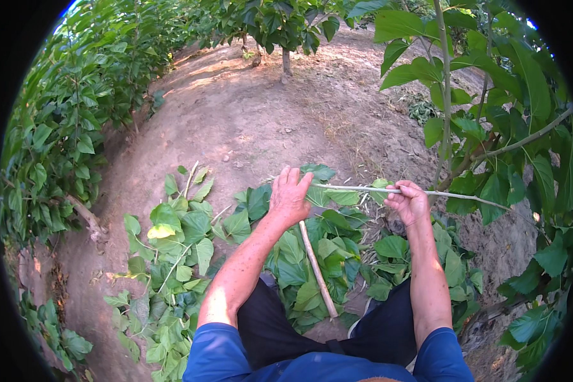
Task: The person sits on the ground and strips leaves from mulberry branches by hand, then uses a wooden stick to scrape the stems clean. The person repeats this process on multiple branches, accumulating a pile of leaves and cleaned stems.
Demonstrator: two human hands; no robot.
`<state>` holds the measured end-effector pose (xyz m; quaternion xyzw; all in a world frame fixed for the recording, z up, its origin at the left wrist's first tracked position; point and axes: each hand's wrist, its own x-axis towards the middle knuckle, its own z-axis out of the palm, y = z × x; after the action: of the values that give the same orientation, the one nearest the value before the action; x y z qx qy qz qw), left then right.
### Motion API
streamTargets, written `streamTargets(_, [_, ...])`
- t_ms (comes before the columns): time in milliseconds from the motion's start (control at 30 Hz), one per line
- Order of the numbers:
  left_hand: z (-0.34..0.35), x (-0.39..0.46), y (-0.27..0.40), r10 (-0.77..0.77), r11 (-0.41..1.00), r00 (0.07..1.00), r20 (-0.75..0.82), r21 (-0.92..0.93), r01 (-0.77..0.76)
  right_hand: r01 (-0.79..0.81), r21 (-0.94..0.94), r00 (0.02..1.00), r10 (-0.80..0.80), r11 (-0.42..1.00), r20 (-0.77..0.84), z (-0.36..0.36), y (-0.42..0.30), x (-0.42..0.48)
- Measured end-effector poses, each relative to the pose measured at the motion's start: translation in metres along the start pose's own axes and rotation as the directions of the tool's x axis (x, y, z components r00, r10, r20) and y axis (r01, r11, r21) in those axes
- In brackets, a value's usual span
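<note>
A thin, mostly leafless branch (pixel 353 188) runs crosswise in front of me, its thinner end reaching out to the right. My right hand (pixel 408 200) pinches it between thumb and fingers. At its left part, my left hand (pixel 290 195) lies palm down over the branch with fingers stretched forward; the hand hides whether it grips there. Below the hands, a heap of broad green leaves (pixel 334 238) covers the ground between my legs. A smooth wooden stick or handle (pixel 317 270) lies on these leaves, its upper end passing under my left wrist.
Another pile of leaves and cut twigs (pixel 176 258) spreads to my left. Leafy shrubs (pixel 67 124) line the left side. Close on the right stands a tree with branches (pixel 515 143) reaching near my right hand. Bare soil (pixel 248 119) stretches ahead to a small tree trunk (pixel 286 61).
</note>
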<state>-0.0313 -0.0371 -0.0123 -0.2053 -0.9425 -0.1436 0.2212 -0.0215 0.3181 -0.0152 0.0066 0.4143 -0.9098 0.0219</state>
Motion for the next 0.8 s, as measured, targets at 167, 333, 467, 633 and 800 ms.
streamTargets(167, [0.007,-0.004,-0.024,-0.062,0.998,0.986,0.155,0.003,0.062,-0.008,0.018,0.999,0.007,1.0,0.044,-0.004,0.003,0.004])
streamTargets(333, [0.004,-0.002,-0.039,-0.132,0.99,0.973,0.19,-0.023,0.138,0.009,0.036,1.0,-0.009,0.999,0.004,-0.011,0.005,0.007])
streamTargets(467, [-0.004,-0.004,-0.045,-0.147,0.988,0.978,0.145,-0.018,0.151,0.039,0.038,0.996,-0.036,0.998,-0.078,-0.016,0.004,0.009])
streamTargets(633, [-0.005,-0.006,-0.047,-0.137,0.987,0.983,0.124,-0.068,0.146,0.062,0.024,0.99,-0.059,0.998,-0.127,-0.019,0.002,0.009])
streamTargets(800, [-0.003,-0.007,-0.051,-0.196,0.953,0.972,0.129,-0.208,0.219,0.075,0.016,0.983,-0.071,0.997,-0.169,-0.021,0.001,0.006])
